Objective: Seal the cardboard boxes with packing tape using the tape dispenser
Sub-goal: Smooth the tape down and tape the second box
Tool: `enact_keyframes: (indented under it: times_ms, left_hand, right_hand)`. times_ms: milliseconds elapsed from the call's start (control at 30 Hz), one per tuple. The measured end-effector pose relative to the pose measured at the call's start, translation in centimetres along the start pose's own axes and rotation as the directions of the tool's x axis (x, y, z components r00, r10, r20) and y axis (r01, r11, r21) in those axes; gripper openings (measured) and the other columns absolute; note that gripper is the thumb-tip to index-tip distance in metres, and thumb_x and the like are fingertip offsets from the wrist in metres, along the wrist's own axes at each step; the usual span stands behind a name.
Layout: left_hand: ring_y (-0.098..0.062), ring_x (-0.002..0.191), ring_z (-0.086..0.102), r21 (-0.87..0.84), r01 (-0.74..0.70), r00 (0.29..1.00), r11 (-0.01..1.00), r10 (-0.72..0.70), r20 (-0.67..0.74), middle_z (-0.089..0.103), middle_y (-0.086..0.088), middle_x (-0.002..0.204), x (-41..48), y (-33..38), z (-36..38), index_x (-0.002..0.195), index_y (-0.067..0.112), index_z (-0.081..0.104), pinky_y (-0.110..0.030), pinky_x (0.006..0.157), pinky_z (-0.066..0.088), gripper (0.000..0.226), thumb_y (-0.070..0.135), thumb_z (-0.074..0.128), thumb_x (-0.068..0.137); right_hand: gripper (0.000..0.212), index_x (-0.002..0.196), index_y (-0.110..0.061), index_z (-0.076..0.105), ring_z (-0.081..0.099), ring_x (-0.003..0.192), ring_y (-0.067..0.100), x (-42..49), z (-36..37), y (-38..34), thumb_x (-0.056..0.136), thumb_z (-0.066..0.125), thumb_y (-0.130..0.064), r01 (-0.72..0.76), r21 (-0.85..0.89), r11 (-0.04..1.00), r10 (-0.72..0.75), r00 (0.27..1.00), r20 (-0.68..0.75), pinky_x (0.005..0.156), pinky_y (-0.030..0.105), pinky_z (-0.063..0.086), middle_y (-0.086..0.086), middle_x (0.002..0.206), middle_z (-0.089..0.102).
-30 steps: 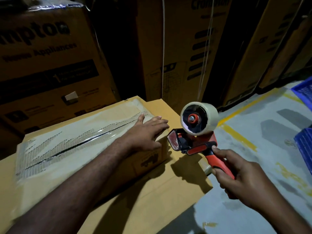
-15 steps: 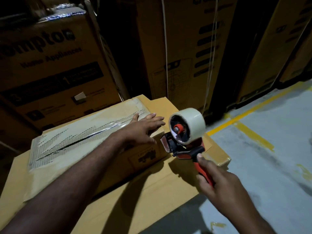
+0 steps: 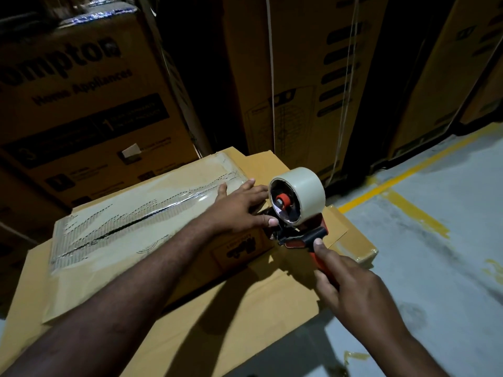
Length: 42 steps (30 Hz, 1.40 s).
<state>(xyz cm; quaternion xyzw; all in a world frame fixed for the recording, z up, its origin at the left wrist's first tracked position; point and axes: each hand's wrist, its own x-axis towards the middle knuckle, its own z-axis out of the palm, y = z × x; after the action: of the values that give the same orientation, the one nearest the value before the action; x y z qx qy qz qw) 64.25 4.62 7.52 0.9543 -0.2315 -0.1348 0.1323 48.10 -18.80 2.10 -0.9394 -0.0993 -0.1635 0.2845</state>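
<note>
Left grip [image 3: 239,208] lies flat, fingers straight, on the closed, taped box [image 3: 130,221]; right grip [image 3: 353,289] clasps the tape dispenser [image 3: 298,210].

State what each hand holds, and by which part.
The right hand grips the tape dispenser; its grip is on the red handle. The left hand holds nothing, resting flat on the cardboard box.

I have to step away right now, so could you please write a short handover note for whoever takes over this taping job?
Left hand: open, pressed flat on top of the small box at its right end.
Right hand: grips the tape dispenser by its handle, with its mouth at that box's right end face.
The small box lies on a larger flat box.
Done: clear tape covers the top seam.
Left: probably a strip over this end; the other boxes' state cannot be told.
</note>
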Motion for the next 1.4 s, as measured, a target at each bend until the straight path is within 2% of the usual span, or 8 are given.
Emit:
enact_keyframes:
  times_ms: [200, 400, 667, 833, 933, 1133, 1267, 1400]
  left_hand:
    - [-0.010, 0.155, 0.001, 0.007, 0.001, 0.999, 1.000, -0.001, -0.039, 0.016, 0.020, 0.165, -0.2, 0.0, 0.0, 0.152, 0.041, 0.036, -0.066, 0.116, -0.012, 0.069, 0.062, 0.058, 0.090]
    - [-0.009, 0.154, 0.005, 0.000, 0.047, 0.996, 0.999, -0.046, -0.076, 0.027, 0.022, 0.162, 0.3, 0.4, 0.4, 0.151, 0.042, 0.039, -0.068, 0.115, -0.011, 0.070, 0.068, 0.056, 0.089]
    - [-0.008, 0.154, 0.005, 0.054, 0.137, 0.986, 0.989, -0.130, -0.108, 0.031, 0.016, 0.161, 0.6, 1.3, 1.3, 0.149, 0.027, 0.044, -0.073, 0.113, -0.008, 0.077, 0.069, 0.059, 0.086]
    - [-0.011, 0.154, 0.009, 0.082, 0.150, 0.977, 0.985, -0.135, -0.164, 0.033, 0.013, 0.159, 0.4, 1.8, 1.7, 0.148, 0.024, 0.044, -0.073, 0.114, -0.003, 0.075, 0.064, 0.062, 0.087]
    - [-0.014, 0.153, 0.014, 0.127, 0.083, 0.966, 0.988, -0.048, -0.255, 0.039, 0.011, 0.154, -0.4, 1.5, 2.3, 0.145, 0.029, 0.045, -0.073, 0.115, 0.001, 0.062, 0.048, 0.063, 0.089]
    - [-0.010, 0.154, 0.009, 0.109, 0.085, 0.974, 0.990, -0.060, -0.219, 0.026, 0.013, 0.164, -0.6, 0.2, 1.6, 0.153, 0.030, 0.036, -0.066, 0.119, -0.001, 0.075, 0.066, 0.045, 0.088]
    - [-0.009, 0.154, 0.010, 0.165, 0.089, 0.961, 0.982, -0.041, -0.274, 0.027, 0.013, 0.163, -1.5, -0.3, 1.9, 0.152, 0.029, 0.038, -0.066, 0.119, 0.001, 0.069, 0.065, 0.035, 0.093]
    - [-0.007, 0.153, 0.011, 0.196, 0.095, 0.957, 0.976, -0.035, -0.288, 0.033, 0.015, 0.160, -3.6, -2.1, 1.5, 0.148, 0.029, 0.043, -0.065, 0.119, 0.004, 0.052, 0.054, 0.036, 0.103]
  right_hand:
    - [0.067, 0.134, -0.026, 0.053, 0.065, 0.058, 0.021, 0.5, -0.6, -0.1, 0.074, 0.083, -0.023, 0.087, -0.141, 0.986, -0.086, 0.996, 0.012, 0.040, 0.026, 0.042, 0.001, 0.093, 0.069]
    - [0.049, 0.132, -0.045, 0.049, 0.059, 0.083, 0.011, 1.4, -0.8, 0.3, 0.088, 0.068, -0.032, -0.174, 0.159, 0.972, 0.151, 0.978, 0.146, 0.063, 0.022, 0.042, -0.015, 0.100, 0.063]
    - [0.051, 0.123, -0.057, 0.049, 0.062, 0.072, -0.005, -0.3, 1.1, 1.6, 0.088, 0.071, -0.027, -0.287, 0.441, 0.851, 0.218, 0.955, 0.200, 0.054, 0.013, 0.046, -0.015, 0.099, 0.065]
    - [0.046, 0.123, -0.053, 0.052, 0.061, 0.068, -0.003, -0.1, 1.3, 1.6, 0.088, 0.070, -0.029, -0.331, 0.452, 0.828, 0.248, 0.940, 0.234, 0.054, 0.015, 0.046, -0.013, 0.100, 0.063]
    - [0.047, 0.125, -0.056, 0.050, 0.061, 0.081, -0.009, -0.7, 1.7, 1.4, 0.089, 0.068, -0.032, -0.270, 0.377, 0.886, 0.183, 0.950, 0.251, 0.061, 0.010, 0.047, -0.021, 0.106, 0.063]
    - [0.049, 0.125, -0.055, 0.051, 0.064, 0.070, 0.004, -0.5, 1.6, 2.0, 0.087, 0.071, -0.030, -0.353, 0.442, 0.825, 0.265, 0.931, 0.250, 0.053, 0.017, 0.048, -0.011, 0.103, 0.064]
    - [0.047, 0.124, -0.046, 0.057, 0.066, 0.068, 0.014, 0.4, 0.9, 3.3, 0.087, 0.072, -0.022, -0.427, 0.545, 0.721, 0.376, 0.902, 0.211, 0.053, 0.022, 0.051, -0.001, 0.104, 0.066]
    - [0.044, 0.128, -0.030, 0.056, 0.065, 0.061, 0.031, 2.5, 0.8, 3.0, 0.092, 0.067, -0.008, -0.490, 0.721, 0.490, 0.419, 0.858, 0.298, 0.055, 0.041, 0.057, 0.023, 0.095, 0.064]
